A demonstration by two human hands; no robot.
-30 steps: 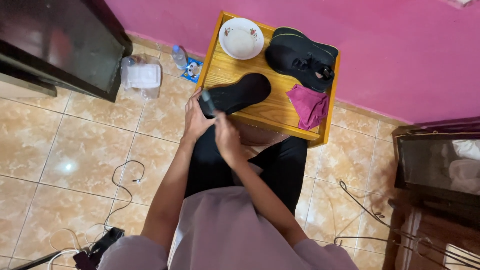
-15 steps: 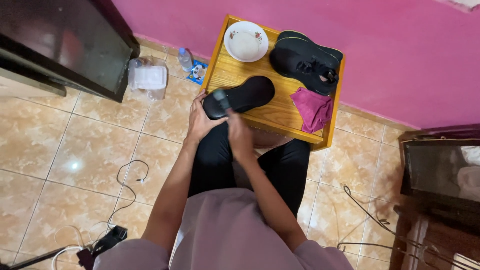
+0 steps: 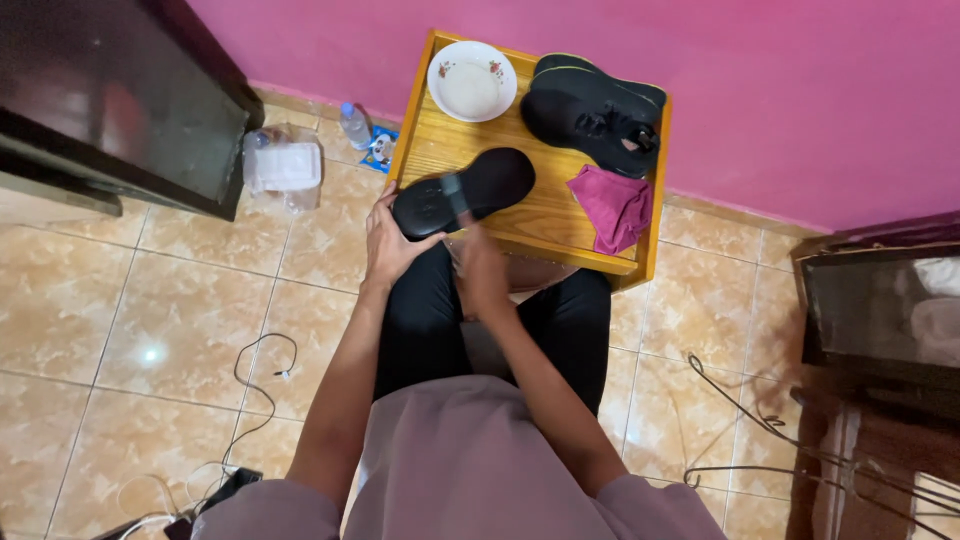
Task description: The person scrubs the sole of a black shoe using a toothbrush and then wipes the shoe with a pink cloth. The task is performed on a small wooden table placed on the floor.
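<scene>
My left hand (image 3: pixel 388 244) grips the heel end of a black shoe (image 3: pixel 464 192) that is turned sole up over the near edge of a small wooden table (image 3: pixel 540 215). My right hand (image 3: pixel 480 270) is just below the shoe's middle, fingers curled against its side; whether it holds anything small is hidden. A second black shoe (image 3: pixel 592 112) lies upright at the table's back right. Beside it sit a crumpled magenta cloth (image 3: pixel 612 205) and a white bowl (image 3: pixel 472 80).
A dark cabinet (image 3: pixel 110 95) stands at the left, with a clear plastic container (image 3: pixel 283 165) and a water bottle (image 3: pixel 355 125) on the tiled floor by the pink wall. Cables (image 3: pixel 262 375) trail on the floor left and right. Dark furniture (image 3: pixel 880 300) stands at the right.
The view has shifted slightly. My right hand has slid a little lower along the shoe's side; my left hand keeps its grip on the heel.
</scene>
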